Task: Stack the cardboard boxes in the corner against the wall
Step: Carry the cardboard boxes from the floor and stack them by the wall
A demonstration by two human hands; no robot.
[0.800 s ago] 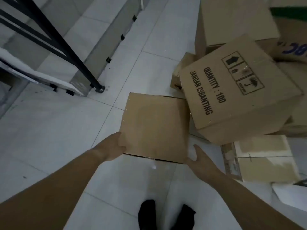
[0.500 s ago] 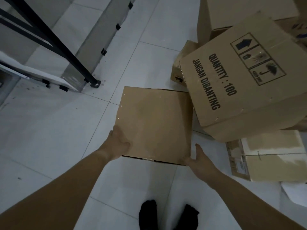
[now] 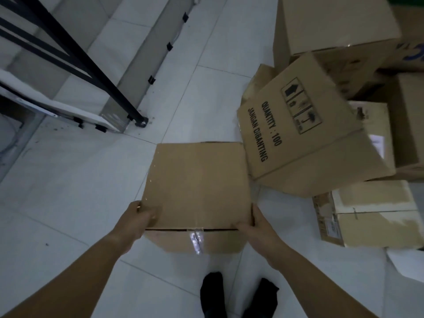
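The plain cardboard box (image 3: 197, 187) sits right in front of me, its far right corner just beside the tilted box printed "QUANTITY : 100" (image 3: 305, 143). I have it by its two near corners. My left hand (image 3: 140, 216) is clamped on the near left corner with the fingers curled over the top edge. My right hand (image 3: 252, 223) grips the near right corner the same way. So the box lies between my hands and stretches away from me over the tiled floor (image 3: 68, 180) (I can't tell whether it is clear of the tiles yet).

I judge the job barely begun. The boxes on the right lie in a jumble: the printed one leans askew on others, a taped box (image 3: 371, 212) rests low at the near right, and a large box (image 3: 332, 26) stands at the far right. I see no tidy stack, and no corner or wall that I can make out. This box, and then the heap, are left to place. A black frame leg (image 3: 110, 88) stands on the floor at the far left.
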